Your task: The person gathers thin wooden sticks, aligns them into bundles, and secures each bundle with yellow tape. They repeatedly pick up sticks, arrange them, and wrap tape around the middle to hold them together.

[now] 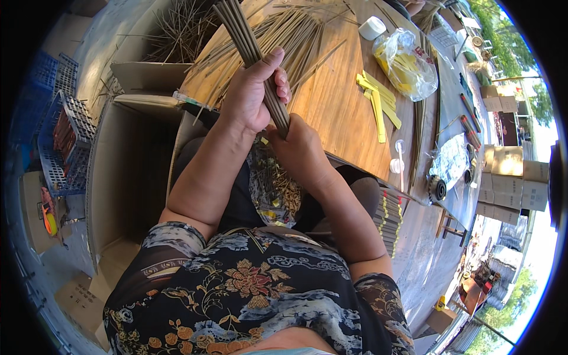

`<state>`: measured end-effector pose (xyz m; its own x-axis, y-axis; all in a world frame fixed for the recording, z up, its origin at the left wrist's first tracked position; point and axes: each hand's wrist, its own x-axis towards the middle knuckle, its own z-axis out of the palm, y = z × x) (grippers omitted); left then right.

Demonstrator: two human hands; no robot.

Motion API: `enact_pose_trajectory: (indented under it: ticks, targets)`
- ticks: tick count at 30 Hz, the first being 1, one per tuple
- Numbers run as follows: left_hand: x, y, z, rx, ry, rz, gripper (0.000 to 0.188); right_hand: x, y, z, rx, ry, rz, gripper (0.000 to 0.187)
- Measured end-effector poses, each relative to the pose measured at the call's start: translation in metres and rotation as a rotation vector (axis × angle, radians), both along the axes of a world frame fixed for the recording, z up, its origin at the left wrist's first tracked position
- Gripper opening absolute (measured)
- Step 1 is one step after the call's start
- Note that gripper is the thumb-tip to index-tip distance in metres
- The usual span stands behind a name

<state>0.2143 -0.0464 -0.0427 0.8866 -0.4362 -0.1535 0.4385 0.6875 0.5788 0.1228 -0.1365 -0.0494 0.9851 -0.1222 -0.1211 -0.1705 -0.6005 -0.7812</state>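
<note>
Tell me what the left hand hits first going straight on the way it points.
Past the held bundle, your left hand would probably meet the loose sticks on the table, though its height above them is unclear.

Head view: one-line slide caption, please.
Left-hand grip and right-hand grip on a bundle of thin brown sticks at a wooden table.

Daylight brightest at right, washed-out sky point(543, 236), glare on plastic bag point(421, 70), bent edges, black fisheye corners
</note>
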Motion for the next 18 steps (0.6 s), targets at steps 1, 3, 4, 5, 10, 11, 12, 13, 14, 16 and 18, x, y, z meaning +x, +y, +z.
enact_pose_trajectory:
  ticks: [1, 3, 4, 5, 10, 11, 12, 13, 14, 16, 18]
  targets:
    - [0.000, 0.000, 0.000, -0.020, -0.003, -0.009, 0.026, 0.000, 0.000, 0.000, -0.023, -0.013, -0.001, 0.026]
    - [0.002, 0.006, -0.001, -0.057, -0.041, -0.001, 0.027, 0.000, 0.001, 0.003, -0.026, 0.003, 0.041, 0.025]
    - [0.004, 0.008, 0.000, -0.080, -0.062, 0.002, 0.028, 0.001, 0.001, 0.006, -0.031, 0.010, 0.061, 0.025]
    - [0.005, 0.010, 0.004, -0.070, -0.057, 0.082, 0.030, 0.000, 0.001, 0.010, -0.028, 0.043, 0.090, 0.025]
    - [0.034, 0.053, 0.008, -0.127, -0.111, 0.207, 0.034, -0.012, -0.015, 0.016, 0.033, 0.258, 0.256, 0.027]
    - [0.039, 0.061, 0.008, -0.135, -0.124, 0.243, 0.034, -0.013, -0.025, 0.013, 0.005, 0.305, 0.316, 0.027]
    - [0.044, 0.073, 0.009, -0.156, -0.135, 0.267, 0.034, -0.013, -0.037, 0.005, -0.023, 0.350, 0.377, 0.026]
    - [0.049, 0.083, 0.008, -0.188, -0.175, 0.262, 0.034, -0.012, -0.049, -0.004, -0.053, 0.397, 0.437, 0.025]
    - [0.051, 0.090, 0.008, -0.194, -0.191, 0.255, 0.034, -0.009, -0.059, -0.012, -0.041, 0.361, 0.380, 0.023]
    - [0.050, 0.089, 0.009, -0.224, -0.166, 0.236, 0.034, 0.006, -0.072, -0.029, -0.019, 0.177, 0.102, 0.026]
    - [0.044, 0.076, 0.012, -0.271, -0.089, 0.212, 0.032, 0.029, -0.074, -0.032, -0.193, 0.030, -0.085, 0.031]
